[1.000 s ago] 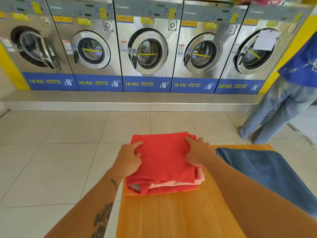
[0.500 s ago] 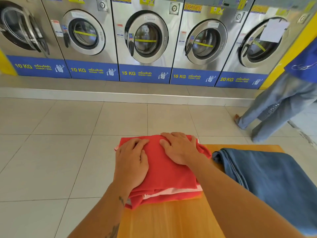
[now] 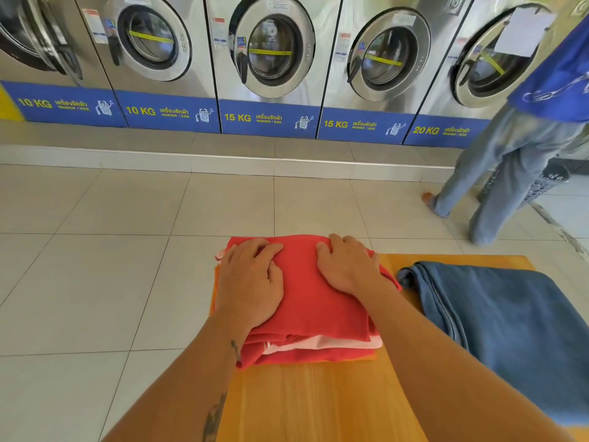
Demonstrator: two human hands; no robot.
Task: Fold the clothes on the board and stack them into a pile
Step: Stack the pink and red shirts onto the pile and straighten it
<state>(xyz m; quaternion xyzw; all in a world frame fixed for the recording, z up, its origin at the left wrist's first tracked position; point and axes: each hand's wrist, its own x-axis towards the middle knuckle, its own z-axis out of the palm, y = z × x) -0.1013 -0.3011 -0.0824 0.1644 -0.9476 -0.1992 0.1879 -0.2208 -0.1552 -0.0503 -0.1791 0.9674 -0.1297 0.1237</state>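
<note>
A pile of folded clothes, red on top [image 3: 306,301] with a pale pink layer showing at its near edge, sits on the far left corner of the orange wooden board [image 3: 312,403]. My left hand [image 3: 251,282] lies flat on the left half of the red top piece, fingers spread. My right hand [image 3: 349,266] rests flat on its right half. Neither hand grips the cloth. A blue garment [image 3: 516,330] lies spread on the right part of the board, apart from the pile.
A row of steel front-loading washing machines [image 3: 271,52] lines the far wall on a raised step. A person in jeans and a blue top [image 3: 522,161] stands at the right. Pale floor tiles [image 3: 95,266] lie left of the board.
Both hands went from holding the pile's sides to lying flat on top. My right hand then slid from the middle toward the right. The view tilted down.
</note>
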